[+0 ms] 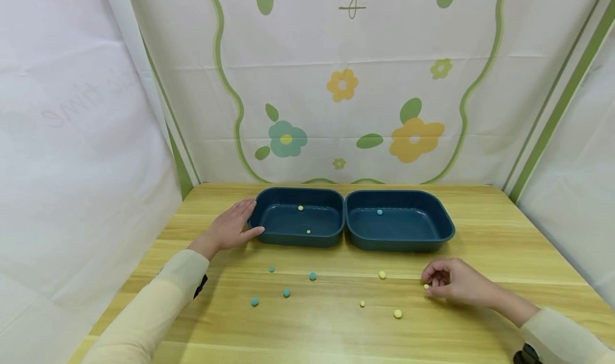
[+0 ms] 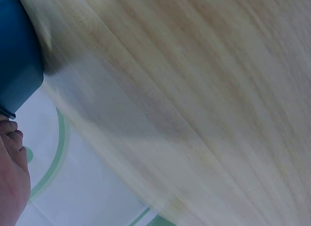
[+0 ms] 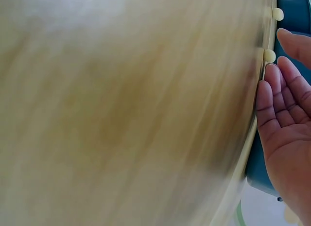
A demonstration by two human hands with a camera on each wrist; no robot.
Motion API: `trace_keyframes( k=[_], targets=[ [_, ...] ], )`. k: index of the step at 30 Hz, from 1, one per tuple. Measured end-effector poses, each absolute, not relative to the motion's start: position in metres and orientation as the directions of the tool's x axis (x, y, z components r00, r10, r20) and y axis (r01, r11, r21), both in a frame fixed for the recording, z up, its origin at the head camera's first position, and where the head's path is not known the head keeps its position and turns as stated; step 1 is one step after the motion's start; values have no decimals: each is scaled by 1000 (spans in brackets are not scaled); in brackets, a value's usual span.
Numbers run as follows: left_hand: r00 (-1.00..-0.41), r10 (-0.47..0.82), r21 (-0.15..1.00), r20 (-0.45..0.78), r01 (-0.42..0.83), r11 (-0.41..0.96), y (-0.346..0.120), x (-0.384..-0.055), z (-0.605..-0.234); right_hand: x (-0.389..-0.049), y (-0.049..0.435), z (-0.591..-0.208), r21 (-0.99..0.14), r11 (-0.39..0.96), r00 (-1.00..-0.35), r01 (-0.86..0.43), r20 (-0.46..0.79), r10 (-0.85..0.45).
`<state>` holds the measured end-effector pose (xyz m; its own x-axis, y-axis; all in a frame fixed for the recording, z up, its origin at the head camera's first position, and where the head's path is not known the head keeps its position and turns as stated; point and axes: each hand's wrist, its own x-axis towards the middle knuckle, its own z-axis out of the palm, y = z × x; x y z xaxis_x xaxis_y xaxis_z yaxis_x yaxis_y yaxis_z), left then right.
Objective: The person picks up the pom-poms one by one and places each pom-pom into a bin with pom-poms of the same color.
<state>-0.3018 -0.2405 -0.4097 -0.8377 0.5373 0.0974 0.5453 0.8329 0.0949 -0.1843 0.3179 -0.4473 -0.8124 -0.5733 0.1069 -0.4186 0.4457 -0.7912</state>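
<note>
Right grip (image 1: pixel 458 284): we have it half-curled at a yellow ball (image 1: pixel 426 286) on the table (image 1: pixel 331 337), in front of the right tray (image 1: pixel 399 245). Not pinched: right wrist view shows thumb and index apart, ball just off the fingertips. We can't tell if any fingertip touches it.

Left grip (image 1: pixel 230 226): no clench. Fingers lie extended along the left end of the left tray (image 1: pixel 298 240), thumb over its front corner.

Near the right grip, three more yellow balls: one (image 1: pixel 381 275) beside it toward the trays, a small one (image 1: pixel 362 303) and a bigger one (image 1: pixel 397 314) nearer us. Left of those, four blue balls (image 1: pixel 286 293) scattered in front of the left tray.

Trays sit end to end, both dark blue. We count two yellow balls (image 1: pixel 300 208) in the left, one blue ball (image 1: pixel 379 212) in the right. Behind them, a flower-print cloth (image 1: pixel 298 44).
</note>
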Motion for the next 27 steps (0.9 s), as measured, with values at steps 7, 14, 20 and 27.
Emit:
trace_keyframes(
  k=[7,14,20,27],
  targets=[
    [-833,544,109,101,553,826,-241,-301,-412,-184,317,-450,-792,482,-831,-376,58,-553],
    [-834,540,104,111,551,828,-242,-301,-413,-185,314,-451,-767,528,-851,-364,42,-524],
    [-840,533,102,96,541,835,-241,-303,-412,-186,313,-451,-758,544,-858,-359,39,-511],
    [-839,535,98,100,543,834,-242,-303,-412,-185,313,-450,-755,544,-860,-367,51,-508]
  ],
)
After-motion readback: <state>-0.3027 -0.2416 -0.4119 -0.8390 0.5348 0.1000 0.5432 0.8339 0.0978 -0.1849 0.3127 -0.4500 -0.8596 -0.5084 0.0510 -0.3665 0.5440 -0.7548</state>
